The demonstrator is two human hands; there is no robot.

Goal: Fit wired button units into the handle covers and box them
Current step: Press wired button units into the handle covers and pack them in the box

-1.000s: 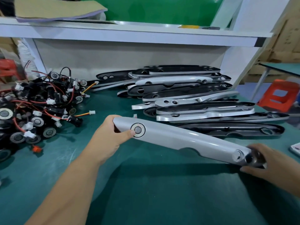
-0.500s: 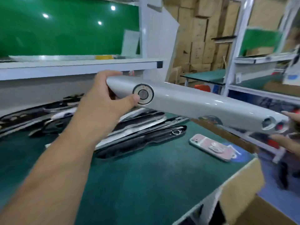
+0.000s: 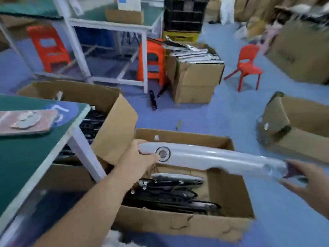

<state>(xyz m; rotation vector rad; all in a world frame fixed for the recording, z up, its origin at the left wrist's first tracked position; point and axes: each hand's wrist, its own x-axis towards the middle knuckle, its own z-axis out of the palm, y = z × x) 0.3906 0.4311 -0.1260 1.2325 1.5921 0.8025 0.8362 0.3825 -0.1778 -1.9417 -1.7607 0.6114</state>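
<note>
Clamped round the left end of a silver handle cover [image 3: 213, 158], the left hand [image 3: 140, 157] wraps its fingers behind the part and lays its thumb along the front face. The thumb tip sits right at the ring of the round button unit [image 3: 162, 153] seated in the cover. At the other end the right hand [image 3: 308, 184] takes the cover between thumb above and fingers below (that end is smeared by motion blur, so the exact finger contact is hard to read).

Between the two hands the cover hangs in the air, sloping slightly down toward the right hand. It spans the mouth of an open cardboard box [image 3: 178, 225], and its right end reaches past the box's right wall. Directly under the grip, inside that box, lies a pile of covers [image 3: 169, 193], mostly dark with one silver piece on top.

Just beyond the left hand stands a second box [image 3: 114, 129] holding dark parts, tucked partly under the corner of a green-topped table [image 3: 26, 166] to the left of that hand. A phone [image 3: 26, 120] lies flat on the table. Well beyond the grip, on the blue floor, a third box [image 3: 194, 81] is loaded with silver pieces, with an orange stool [image 3: 151, 57] touching its left side and a red chair [image 3: 247, 66] off to its right.
</note>
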